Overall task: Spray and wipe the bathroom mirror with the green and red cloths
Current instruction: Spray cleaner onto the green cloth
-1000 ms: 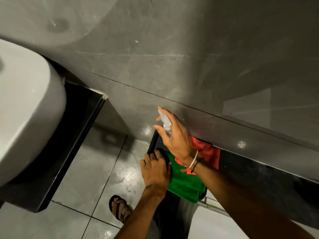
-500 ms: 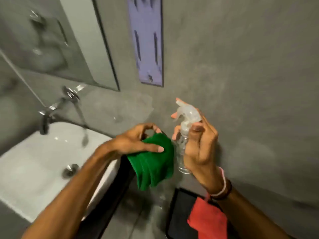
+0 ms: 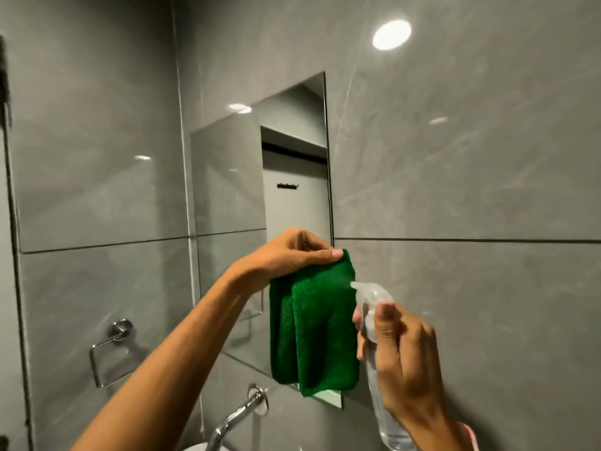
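The bathroom mirror (image 3: 234,196) hangs on the grey tiled wall ahead, seen at an angle. My left hand (image 3: 292,255) pinches the top edge of a folded green cloth (image 3: 312,330), which hangs down in front of the mirror's lower right corner. My right hand (image 3: 403,362) grips a clear spray bottle (image 3: 374,320) just right of the cloth, its nozzle pointing at the cloth, with a finger over the trigger. The red cloth is out of view.
A chrome tap (image 3: 240,411) juts from the wall below the mirror, above a white basin rim (image 3: 195,447). A chrome towel ring (image 3: 110,349) is mounted on the left wall. Grey tiles cover both walls.
My view rose from the floor and basin to the mirror. Both hands lifted, the left bringing the green cloth up in front of the mirror, the right bringing the bottle beside it. The red cloth dropped out of view.
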`<action>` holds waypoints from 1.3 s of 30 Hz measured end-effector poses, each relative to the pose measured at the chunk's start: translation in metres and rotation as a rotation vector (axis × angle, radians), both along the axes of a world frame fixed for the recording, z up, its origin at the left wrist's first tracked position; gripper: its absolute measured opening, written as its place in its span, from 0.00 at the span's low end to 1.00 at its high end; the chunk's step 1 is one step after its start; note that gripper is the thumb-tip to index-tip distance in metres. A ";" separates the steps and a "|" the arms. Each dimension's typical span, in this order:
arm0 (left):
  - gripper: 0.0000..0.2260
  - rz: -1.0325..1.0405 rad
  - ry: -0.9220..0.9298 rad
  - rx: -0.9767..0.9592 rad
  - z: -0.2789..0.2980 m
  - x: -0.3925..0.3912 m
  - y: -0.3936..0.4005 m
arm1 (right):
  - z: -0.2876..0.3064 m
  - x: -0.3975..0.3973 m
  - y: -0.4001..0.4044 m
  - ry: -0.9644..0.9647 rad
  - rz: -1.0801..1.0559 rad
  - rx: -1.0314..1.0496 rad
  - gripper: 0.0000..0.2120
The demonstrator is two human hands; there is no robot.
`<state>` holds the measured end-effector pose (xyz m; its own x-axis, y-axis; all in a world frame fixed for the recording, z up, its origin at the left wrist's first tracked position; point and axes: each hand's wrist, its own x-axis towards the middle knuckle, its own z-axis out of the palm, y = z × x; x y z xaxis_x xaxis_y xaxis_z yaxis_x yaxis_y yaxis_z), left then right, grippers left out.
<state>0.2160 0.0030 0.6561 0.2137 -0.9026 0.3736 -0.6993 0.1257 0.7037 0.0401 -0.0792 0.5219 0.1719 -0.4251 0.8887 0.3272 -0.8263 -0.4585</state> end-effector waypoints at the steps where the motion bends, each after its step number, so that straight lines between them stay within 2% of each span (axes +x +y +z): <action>1: 0.14 -0.016 0.005 -0.014 0.004 0.000 0.001 | 0.005 0.001 0.002 0.007 -0.022 -0.018 0.38; 9: 0.11 -0.096 0.049 -0.071 0.011 0.005 0.003 | -0.007 0.003 0.004 0.064 -0.066 -0.046 0.36; 12: 0.11 -0.092 0.061 -0.084 0.008 0.008 0.000 | -0.018 -0.004 0.003 0.066 -0.120 -0.123 0.34; 18: 0.09 -0.142 0.098 -0.076 -0.008 0.009 -0.013 | -0.049 -0.023 -0.002 0.194 -0.165 -0.151 0.37; 22: 0.10 -0.155 0.135 -0.058 -0.028 0.005 -0.023 | -0.075 -0.038 -0.002 0.397 -0.196 -0.118 0.43; 24: 0.10 -0.156 0.146 -0.051 -0.046 0.001 -0.028 | -0.096 -0.051 0.001 0.447 -0.206 -0.066 0.42; 27: 0.12 -0.148 0.137 -0.032 -0.063 -0.004 -0.030 | -0.124 -0.069 0.003 0.449 -0.219 0.079 0.36; 30: 0.13 -0.150 0.127 0.008 -0.093 -0.011 -0.032 | -0.169 -0.091 0.000 0.416 -0.248 0.264 0.21; 32: 0.13 -0.144 0.124 0.034 -0.123 -0.017 -0.034 | -0.210 -0.106 -0.003 0.472 -0.252 0.423 0.19; 35: 0.11 -0.150 0.150 0.081 -0.175 -0.027 -0.033 | -0.280 -0.128 -0.004 0.539 -0.199 0.658 0.08; 39: 0.09 -0.138 0.235 0.177 -0.234 -0.031 -0.028 | -0.365 -0.138 -0.006 0.541 -0.127 0.978 0.09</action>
